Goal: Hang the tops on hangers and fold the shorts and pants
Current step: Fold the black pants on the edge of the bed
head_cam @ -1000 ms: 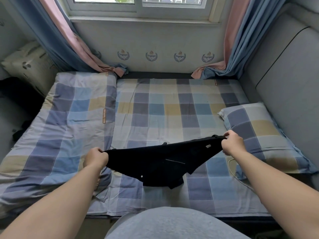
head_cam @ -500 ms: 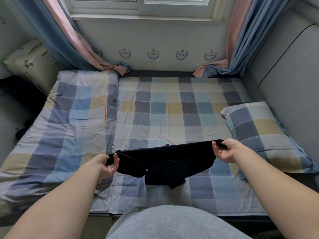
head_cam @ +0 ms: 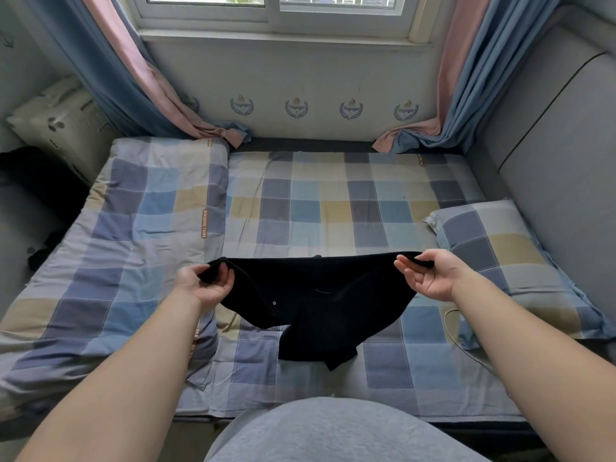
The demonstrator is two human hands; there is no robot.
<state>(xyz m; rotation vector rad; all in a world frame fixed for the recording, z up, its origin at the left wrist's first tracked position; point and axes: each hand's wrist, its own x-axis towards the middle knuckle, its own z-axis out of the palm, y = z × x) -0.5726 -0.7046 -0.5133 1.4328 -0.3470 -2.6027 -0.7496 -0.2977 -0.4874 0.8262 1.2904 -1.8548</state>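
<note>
A wide bed (head_cam: 333,208) with a checked sheet in blue, grey and yellow fills most of the view and reaches to the far wall under a window (head_cam: 273,8). On the left side of the bed lies a thick quilt (head_cam: 140,235) in the same checked cloth, folded lengthwise. Blue and pink curtains (head_cam: 110,71) hang at both sides of the window, and their ends rest on the far edge of the bed. At the right side a checked pillow (head_cam: 493,248) lies against a grey padded wall (head_cam: 550,161). Near the middle of the bed a black garment (head_cam: 316,295) is stretched between the two hands by its upper edge, and its lower part hangs down and touches the sheet. The left hand (head_cam: 205,285) has its grip closed around the left corner of the garment. The right hand (head_cam: 430,275), palm up, has its grip pinching the right corner between thumb and fingers. A thin cable (head_cam: 448,323) lies on the sheet just beside the pillow.
</note>
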